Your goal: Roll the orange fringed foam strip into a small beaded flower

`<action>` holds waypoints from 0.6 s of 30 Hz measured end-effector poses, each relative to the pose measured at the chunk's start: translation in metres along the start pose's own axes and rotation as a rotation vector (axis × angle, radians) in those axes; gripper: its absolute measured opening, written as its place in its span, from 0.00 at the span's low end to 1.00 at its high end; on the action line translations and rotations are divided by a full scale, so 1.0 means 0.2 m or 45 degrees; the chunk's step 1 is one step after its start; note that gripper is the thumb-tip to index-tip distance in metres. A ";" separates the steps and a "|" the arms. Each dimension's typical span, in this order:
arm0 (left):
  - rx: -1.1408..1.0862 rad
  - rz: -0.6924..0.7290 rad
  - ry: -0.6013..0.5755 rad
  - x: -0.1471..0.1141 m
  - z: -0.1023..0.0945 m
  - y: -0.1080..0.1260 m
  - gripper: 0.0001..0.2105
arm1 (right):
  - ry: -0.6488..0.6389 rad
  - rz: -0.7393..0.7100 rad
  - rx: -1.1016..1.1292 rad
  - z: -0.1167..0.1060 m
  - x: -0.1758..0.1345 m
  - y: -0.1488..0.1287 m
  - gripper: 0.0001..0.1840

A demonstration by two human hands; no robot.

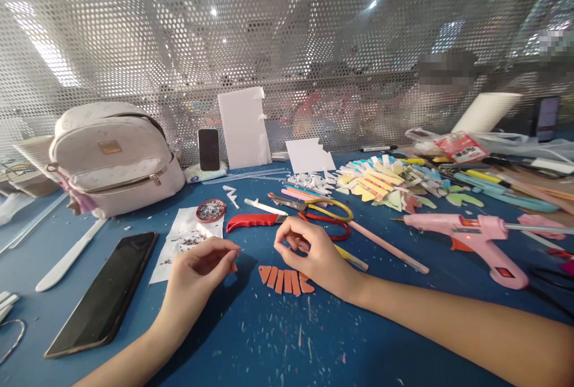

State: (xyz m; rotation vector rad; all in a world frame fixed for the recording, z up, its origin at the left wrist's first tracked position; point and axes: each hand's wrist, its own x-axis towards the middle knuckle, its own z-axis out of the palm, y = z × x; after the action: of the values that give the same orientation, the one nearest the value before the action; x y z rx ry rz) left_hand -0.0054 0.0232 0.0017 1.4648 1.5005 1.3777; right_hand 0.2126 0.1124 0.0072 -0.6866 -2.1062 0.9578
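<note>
My left hand [201, 270] hovers over the blue table with thumb and fingertips drawn together in a pinch. What it holds, if anything, is too small to make out. To its right my right hand [309, 252] is curled, thumb against forefinger; any thing inside is hidden. Between and just below the hands, a row of several small orange paper strips [287, 281] lies on the table, its right end close under my right hand. Behind the hands lie a red-handled knife [253, 221] and scissors [341, 210] with yellow and red handles.
A pink glue gun [484, 234] lies at right, a heap of cut paper pieces [385, 180] behind. At left are a dark tablet or large phone [105, 291], a white plastic knife [69, 258] and a backpack [114, 162]. A perforated metal screen [287, 46] closes the back.
</note>
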 end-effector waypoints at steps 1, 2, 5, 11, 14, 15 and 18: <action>-0.004 0.002 0.000 0.00 0.00 0.00 0.03 | -0.001 0.001 -0.010 0.00 0.00 0.00 0.04; -0.007 0.009 -0.003 0.00 0.00 0.00 0.04 | -0.004 0.001 -0.018 0.00 0.00 0.00 0.04; -0.006 0.062 -0.017 -0.02 0.01 0.01 0.04 | -0.010 -0.006 -0.030 0.00 0.00 0.00 0.04; 0.055 0.237 -0.018 -0.03 0.03 0.03 0.06 | 0.005 -0.065 -0.007 0.02 0.00 0.00 0.04; 0.080 0.279 -0.023 -0.04 0.05 0.03 0.07 | -0.005 -0.110 0.011 0.02 0.00 0.00 0.04; 0.077 0.281 -0.028 -0.04 0.05 0.03 0.07 | -0.016 -0.120 0.019 0.02 0.00 0.00 0.04; 0.052 0.275 -0.047 -0.04 0.06 0.02 0.08 | -0.054 -0.136 0.042 0.02 0.00 0.00 0.03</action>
State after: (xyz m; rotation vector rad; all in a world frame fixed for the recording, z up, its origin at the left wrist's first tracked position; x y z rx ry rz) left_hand 0.0086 0.0186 0.0009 1.7094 1.3870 1.4422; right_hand 0.2085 0.1110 0.0051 -0.5363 -2.1364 0.9531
